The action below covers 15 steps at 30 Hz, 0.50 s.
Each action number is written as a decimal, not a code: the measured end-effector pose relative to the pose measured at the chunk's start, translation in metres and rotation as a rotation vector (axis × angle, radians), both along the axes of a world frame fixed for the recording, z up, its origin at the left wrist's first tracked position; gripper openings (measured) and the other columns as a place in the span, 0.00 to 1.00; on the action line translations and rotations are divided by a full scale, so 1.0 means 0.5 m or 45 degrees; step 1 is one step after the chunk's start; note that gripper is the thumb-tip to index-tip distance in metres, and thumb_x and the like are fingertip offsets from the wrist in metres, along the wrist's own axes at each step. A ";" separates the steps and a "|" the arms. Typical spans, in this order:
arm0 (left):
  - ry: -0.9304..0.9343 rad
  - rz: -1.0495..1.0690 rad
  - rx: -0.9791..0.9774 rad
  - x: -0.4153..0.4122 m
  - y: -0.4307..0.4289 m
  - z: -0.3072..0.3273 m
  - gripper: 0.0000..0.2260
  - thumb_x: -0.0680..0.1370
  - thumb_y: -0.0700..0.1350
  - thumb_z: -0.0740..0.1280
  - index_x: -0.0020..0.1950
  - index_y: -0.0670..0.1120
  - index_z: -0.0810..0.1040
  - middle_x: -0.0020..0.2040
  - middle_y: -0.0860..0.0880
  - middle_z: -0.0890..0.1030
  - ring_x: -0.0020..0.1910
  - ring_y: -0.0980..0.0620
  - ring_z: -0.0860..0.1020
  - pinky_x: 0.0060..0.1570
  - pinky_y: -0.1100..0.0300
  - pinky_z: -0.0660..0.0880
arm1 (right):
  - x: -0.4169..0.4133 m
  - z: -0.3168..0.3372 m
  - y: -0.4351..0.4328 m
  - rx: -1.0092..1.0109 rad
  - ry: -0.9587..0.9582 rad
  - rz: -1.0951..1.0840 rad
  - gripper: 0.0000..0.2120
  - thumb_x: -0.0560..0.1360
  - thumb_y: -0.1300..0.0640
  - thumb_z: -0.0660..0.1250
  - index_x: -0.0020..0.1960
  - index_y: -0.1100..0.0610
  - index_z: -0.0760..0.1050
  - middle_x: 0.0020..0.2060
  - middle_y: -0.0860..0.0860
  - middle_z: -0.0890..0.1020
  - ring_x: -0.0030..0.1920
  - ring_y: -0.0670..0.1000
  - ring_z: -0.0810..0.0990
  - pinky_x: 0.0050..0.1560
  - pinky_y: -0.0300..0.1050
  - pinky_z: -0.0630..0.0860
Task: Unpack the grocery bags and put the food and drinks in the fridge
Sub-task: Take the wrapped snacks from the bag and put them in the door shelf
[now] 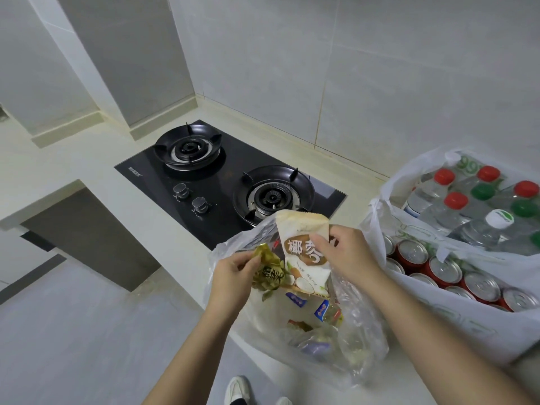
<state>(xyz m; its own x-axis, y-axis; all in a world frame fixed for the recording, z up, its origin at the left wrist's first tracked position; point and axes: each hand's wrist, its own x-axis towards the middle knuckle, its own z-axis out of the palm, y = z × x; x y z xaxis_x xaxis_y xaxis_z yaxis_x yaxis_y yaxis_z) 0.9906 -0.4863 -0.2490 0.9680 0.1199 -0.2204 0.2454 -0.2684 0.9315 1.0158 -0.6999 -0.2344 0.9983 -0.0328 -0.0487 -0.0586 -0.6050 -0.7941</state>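
- Fingers (pixel 248 260) of the left hand (pixel 233 277) pinch a gold packet (pixel 267 274) at the clear bag's (pixel 359 331) mouth.
- Right hand (pixel 342 254) grips a white snack packet (pixel 301 229), half out of that bag at the bench's (pixel 87 165) front edge.
- Cans (pixel 444 270) and bottles (pixel 438 211) stand bagged further right.

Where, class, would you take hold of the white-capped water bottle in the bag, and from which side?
Grip the white-capped bottle round its cap and neck, coming straight down from above. It stands upright, packed among the other bottles in the white bag, so only its top is free.
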 end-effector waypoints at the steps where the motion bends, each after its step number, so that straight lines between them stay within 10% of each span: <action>1: -0.004 0.017 -0.065 -0.005 0.007 0.012 0.10 0.80 0.39 0.66 0.44 0.51 0.84 0.42 0.53 0.85 0.42 0.54 0.83 0.44 0.57 0.81 | 0.001 0.010 0.010 0.061 -0.016 -0.004 0.13 0.78 0.50 0.66 0.38 0.54 0.80 0.34 0.52 0.84 0.36 0.53 0.82 0.35 0.50 0.77; 15: 0.062 0.302 -0.823 -0.073 0.194 0.069 0.10 0.82 0.42 0.60 0.52 0.43 0.80 0.39 0.47 0.81 0.37 0.51 0.79 0.38 0.55 0.79 | 0.013 0.123 0.176 0.589 -0.070 -0.061 0.09 0.81 0.50 0.61 0.52 0.51 0.79 0.46 0.49 0.86 0.48 0.48 0.85 0.46 0.43 0.81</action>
